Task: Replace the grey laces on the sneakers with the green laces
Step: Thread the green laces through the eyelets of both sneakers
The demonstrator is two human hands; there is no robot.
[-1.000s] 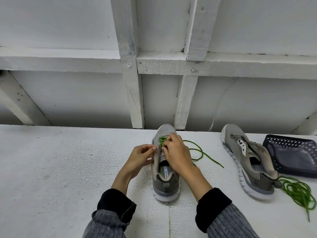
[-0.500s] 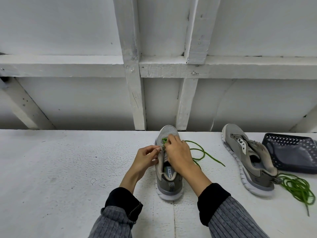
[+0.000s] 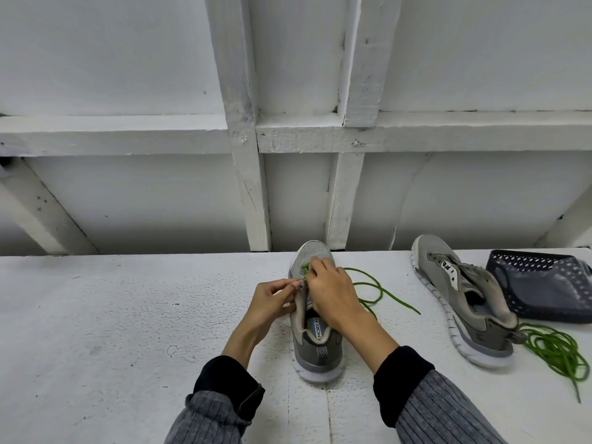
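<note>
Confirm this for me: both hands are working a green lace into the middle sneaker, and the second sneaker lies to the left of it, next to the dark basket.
One detail is off. In the head view the second sneaker lies to the right of the middle sneaker, not the left. The rest holds: the left hand and right hand work the green lace there, and the dark basket sits beside the second sneaker.

The surface (image 3: 112, 315) in front of me is white and rough, pitted like painted foam, with a seam running toward me near its middle. One grey sneaker (image 3: 317, 347) stands on it straight ahead, heel toward me. A loose green lace (image 3: 381, 291) curls on the surface just right of it. Farther right a second grey sneaker (image 3: 464, 302) lies tilted, a dark mesh basket (image 3: 544, 283) just beside it and a bundled green lace (image 3: 557, 350) at its heel.
</note>
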